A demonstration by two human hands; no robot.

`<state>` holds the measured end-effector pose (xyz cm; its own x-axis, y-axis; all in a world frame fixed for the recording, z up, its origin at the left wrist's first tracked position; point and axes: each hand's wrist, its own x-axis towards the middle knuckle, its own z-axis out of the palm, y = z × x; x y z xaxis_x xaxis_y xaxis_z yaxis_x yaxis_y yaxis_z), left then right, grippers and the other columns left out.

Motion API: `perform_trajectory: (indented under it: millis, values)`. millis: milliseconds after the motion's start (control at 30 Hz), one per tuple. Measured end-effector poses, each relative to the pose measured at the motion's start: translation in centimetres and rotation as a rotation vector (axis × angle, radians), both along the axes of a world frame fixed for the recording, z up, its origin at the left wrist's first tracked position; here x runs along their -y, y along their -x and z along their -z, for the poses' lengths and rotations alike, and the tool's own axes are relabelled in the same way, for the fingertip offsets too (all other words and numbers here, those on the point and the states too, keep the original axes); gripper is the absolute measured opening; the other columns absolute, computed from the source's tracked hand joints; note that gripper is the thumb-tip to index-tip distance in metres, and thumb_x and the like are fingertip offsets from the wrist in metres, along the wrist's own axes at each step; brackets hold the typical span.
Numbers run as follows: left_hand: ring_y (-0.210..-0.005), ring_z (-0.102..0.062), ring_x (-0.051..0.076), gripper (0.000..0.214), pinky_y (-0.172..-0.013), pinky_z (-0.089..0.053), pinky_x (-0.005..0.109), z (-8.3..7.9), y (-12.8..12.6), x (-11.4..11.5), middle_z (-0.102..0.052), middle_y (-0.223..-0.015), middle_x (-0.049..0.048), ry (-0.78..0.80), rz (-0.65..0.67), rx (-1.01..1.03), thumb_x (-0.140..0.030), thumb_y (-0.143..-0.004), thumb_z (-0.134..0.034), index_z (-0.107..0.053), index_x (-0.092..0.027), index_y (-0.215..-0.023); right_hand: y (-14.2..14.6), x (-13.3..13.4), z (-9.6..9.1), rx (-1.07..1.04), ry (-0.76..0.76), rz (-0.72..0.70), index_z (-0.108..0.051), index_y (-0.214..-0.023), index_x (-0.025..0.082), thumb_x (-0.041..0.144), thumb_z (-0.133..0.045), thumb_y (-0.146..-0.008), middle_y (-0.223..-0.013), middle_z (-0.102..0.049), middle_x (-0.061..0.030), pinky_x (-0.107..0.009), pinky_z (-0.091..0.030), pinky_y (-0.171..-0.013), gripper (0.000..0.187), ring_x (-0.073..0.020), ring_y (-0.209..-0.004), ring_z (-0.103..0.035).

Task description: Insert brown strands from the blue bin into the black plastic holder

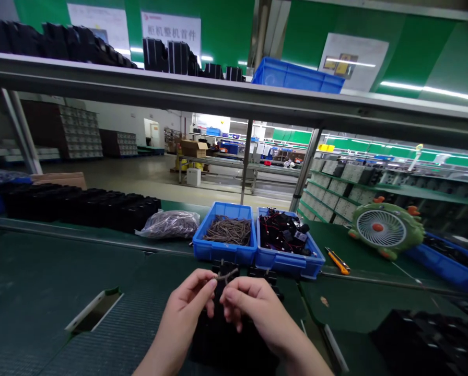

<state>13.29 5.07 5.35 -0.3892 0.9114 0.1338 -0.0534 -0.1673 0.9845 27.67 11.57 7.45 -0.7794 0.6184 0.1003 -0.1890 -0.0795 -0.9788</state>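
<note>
My left hand (190, 300) pinches a thin grey-brown strip (229, 274) between thumb and forefinger. Close beside it, my right hand (255, 303) has its thumb and fingertips closed near a short piece of similar strip; whether this is the same strip or a second one I cannot make out. Under both hands stands a dark black plastic part (230, 342), partly covered by them. Just beyond, a blue bin (223, 254) holds a heap of similar brown strips (230, 230). To its right, another blue bin (291, 265) contains small black parts with red wires (283, 232).
An orange utility knife (339, 262) and a green fan (386, 227) lie to the right. A plastic bag (171, 223) and rows of black parts (73, 206) line the left back. Cutouts (95, 310) break the green work surface. A shelf (218, 90) spans overhead.
</note>
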Motion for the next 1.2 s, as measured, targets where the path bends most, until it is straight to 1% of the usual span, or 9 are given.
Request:
perform_trajectory:
  millis: [167, 267, 333, 467, 633, 833, 1000, 1100, 1200]
  values:
    - [-0.067, -0.055, 0.013, 0.013, -0.059, -0.044, 0.021, -0.2, 0.8, 0.5, -0.056, -0.09, 0.0016, -0.153, -0.152, -0.396, -0.036, -0.082, -0.059, -0.061, -0.025, -0.087, -1.0, -0.3, -0.5, -0.083, 0.237, -0.236, -0.059, -0.078, 0.008, 0.037, -0.058, -0.082, -0.064, -0.056, -0.0056, -0.016, -0.036, -0.042, 0.029, -0.0096, -0.051, -0.05]
    - [-0.077, -0.056, 0.017, 0.01, -0.066, -0.045, 0.022, -0.4, 1.0, 0.8, -0.057, -0.094, 0.0034, -0.194, -0.195, -0.522, -0.033, -0.083, -0.058, -0.062, -0.025, -0.087, -1.3, -0.6, -0.6, -0.046, 0.208, -0.208, -0.06, -0.078, 0.009, 0.038, -0.056, -0.082, -0.064, -0.056, -0.0054, -0.017, -0.035, -0.042, 0.029, -0.0096, -0.05, -0.049]
    - [-0.079, -0.056, 0.018, 0.01, -0.068, -0.046, 0.023, -0.4, 1.0, 1.0, -0.057, -0.094, 0.0042, -0.195, -0.203, -0.529, -0.033, -0.083, -0.057, -0.063, -0.025, -0.087, -1.3, -0.7, -0.7, 0.066, -0.007, -0.026, -0.063, -0.078, 0.011, 0.038, -0.058, -0.082, -0.065, -0.058, -0.0047, -0.018, -0.034, -0.045, 0.028, -0.0098, -0.051, -0.048]
    - [-0.071, -0.056, 0.017, 0.014, -0.061, -0.044, 0.022, -0.5, 0.7, 1.0, -0.059, -0.085, 0.0035, -0.129, -0.162, -0.427, -0.037, -0.079, -0.061, -0.063, -0.023, -0.081, -1.1, -0.5, -0.4, 0.289, -0.616, 0.462, -0.065, -0.068, 0.016, 0.024, -0.062, -0.077, -0.066, -0.06, -0.0009, -0.021, -0.037, -0.057, 0.012, -0.0121, -0.061, -0.052]
    - [-0.05, -0.049, 0.012, 0.022, -0.051, -0.04, 0.021, -0.1, 0.9, 0.6, -0.057, -0.063, -0.0001, 0.001, -0.049, -0.104, -0.041, -0.078, -0.063, -0.062, -0.019, -0.08, -1.3, -0.7, 0.2, 0.287, -0.802, 0.694, -0.054, -0.061, 0.017, 0.015, -0.062, -0.074, -0.063, -0.055, 0.0014, -0.022, -0.036, -0.056, 0.015, -0.0125, -0.059, -0.05]
    - [-0.06, -0.052, 0.013, 0.024, -0.054, -0.042, 0.023, -0.3, 1.9, 0.2, -0.059, -0.074, 0.0024, -0.034, -0.035, 0.035, -0.041, -0.081, -0.059, -0.059, -0.018, -0.089, -1.6, -1.8, 0.3, 0.286, -0.822, 0.568, -0.067, -0.077, 0.021, 0.014, -0.061, -0.08, -0.076, -0.063, 0.0008, -0.023, -0.042, -0.068, 0.01, -0.0145, -0.072, -0.058]
    - [-0.081, -0.052, 0.017, 0.037, -0.076, -0.042, 0.026, -0.2, 0.8, 0.9, -0.059, -0.086, 0.0049, -0.131, -0.029, -0.216, -0.042, -0.093, -0.028, -0.059, -0.02, -0.088, -1.2, -1.4, 0.6, 0.32, -0.911, 0.489, -0.068, -0.086, 0.021, 0.012, -0.056, -0.085, -0.079, -0.062, -0.0009, -0.024, -0.043, -0.07, 0.015, -0.0149, -0.075, -0.057]
    - [-0.085, -0.055, 0.019, 0.027, -0.078, -0.042, 0.028, 0.1, 0.1, 0.9, -0.062, -0.09, 0.0062, -0.151, 0.001, -0.303, -0.042, -0.088, -0.045, -0.051, -0.02, -0.073, -0.9, -0.8, 0.8, 0.335, -1.037, 0.441, -0.067, -0.092, 0.02, 0.011, -0.05, -0.087, -0.081, -0.06, -0.0038, -0.025, -0.044, -0.072, 0.02, -0.0164, -0.079, -0.055]
    - [-0.081, -0.058, 0.02, 0.042, -0.076, -0.045, 0.028, 0.2, -0.3, 0.5, -0.065, -0.082, 0.0055, -0.072, 0.014, -0.224, -0.037, -0.074, -0.066, -0.03, -0.02, -0.058, -0.6, -0.2, 0.6, 0.286, -1.107, 0.4, -0.067, -0.095, 0.019, 0.012, -0.046, -0.09, -0.082, -0.059, -0.0055, -0.025, -0.045, -0.071, 0.023, -0.0162, -0.077, -0.055]
